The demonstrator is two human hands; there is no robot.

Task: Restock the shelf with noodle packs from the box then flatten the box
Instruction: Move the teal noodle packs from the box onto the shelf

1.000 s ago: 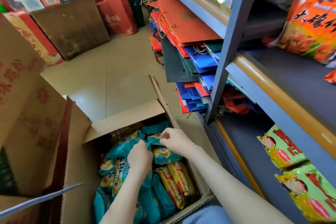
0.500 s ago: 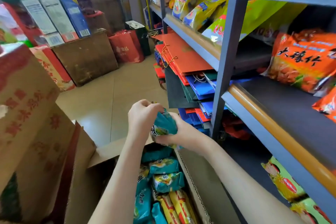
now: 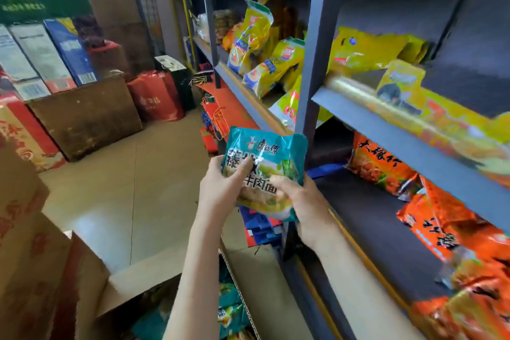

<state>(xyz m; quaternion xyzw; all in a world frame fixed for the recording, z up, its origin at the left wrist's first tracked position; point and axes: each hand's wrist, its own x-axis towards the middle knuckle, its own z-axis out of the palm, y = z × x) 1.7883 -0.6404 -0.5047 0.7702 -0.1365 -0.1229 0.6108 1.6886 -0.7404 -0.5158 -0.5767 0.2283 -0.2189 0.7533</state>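
Observation:
A teal noodle pack (image 3: pixel 266 157) is held up in front of the blue shelf unit (image 3: pixel 311 69). My left hand (image 3: pixel 220 188) grips its left edge, thumb across the front. My right hand (image 3: pixel 302 207) grips its lower right corner. The open cardboard box (image 3: pixel 138 281) stands on the floor below my arms, with more teal packs (image 3: pixel 230 312) showing inside. The dark middle shelf (image 3: pixel 367 218) to the right of the pack holds orange packs (image 3: pixel 383 165) further back and right.
Yellow packs (image 3: pixel 265 63) fill the upper shelf. Stacked paper bags (image 3: pixel 218 116) lie on the lower shelves behind the pack. Cartons (image 3: pixel 19 201) stand at the left, a brown crate (image 3: pixel 85 113) and red bags (image 3: pixel 156 96) at the back. Tiled floor (image 3: pixel 132 182) lies between.
Both hands have lifted a teal pack out of the box and raised it to shelf height. The view has tilted up from the box to the shelves.

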